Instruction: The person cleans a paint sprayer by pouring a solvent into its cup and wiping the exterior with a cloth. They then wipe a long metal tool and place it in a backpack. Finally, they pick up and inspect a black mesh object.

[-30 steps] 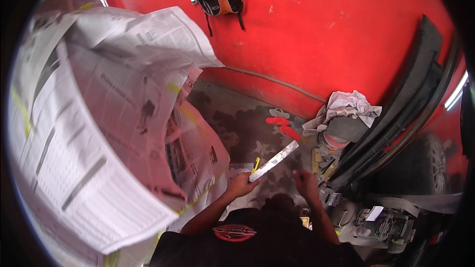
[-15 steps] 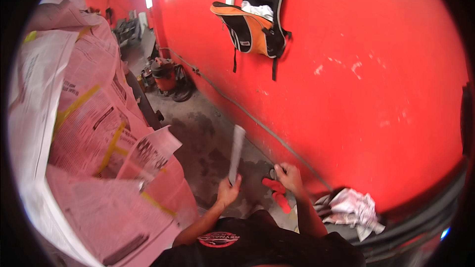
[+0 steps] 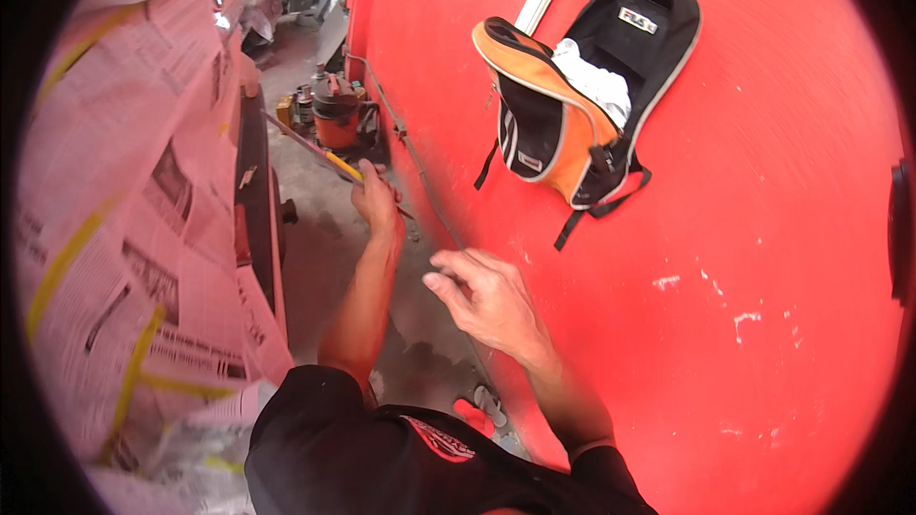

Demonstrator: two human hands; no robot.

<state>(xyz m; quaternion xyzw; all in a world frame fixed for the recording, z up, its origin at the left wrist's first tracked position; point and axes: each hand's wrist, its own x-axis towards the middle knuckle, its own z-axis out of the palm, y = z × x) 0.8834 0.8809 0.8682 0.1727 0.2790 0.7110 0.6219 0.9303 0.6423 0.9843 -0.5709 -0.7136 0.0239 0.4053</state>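
Note:
My left hand is closed around a long, thin, flat strip, grey with a yellow stretch near my fingers. The strip slants up to the left past my hand, and its short lower end shows on the other side. I cannot make out its exact kind. Close to the red wall, my right hand is raised with loosely bent fingers and the thumb apart. Nothing shows in it. An orange and black backpack hangs unzipped on the wall ahead, white cloth showing inside.
On the left stands a large shape covered in newspaper and yellow tape. A red bucket-like machine sits on the concrete floor ahead. A cable runs along the wall's foot. Red and grey footwear shows below my right arm.
Both hands have moved up and forward. The strip has swung from upright to slanting left. My right fingers have loosened from a pinch. The view has turned, bringing the backpack closer.

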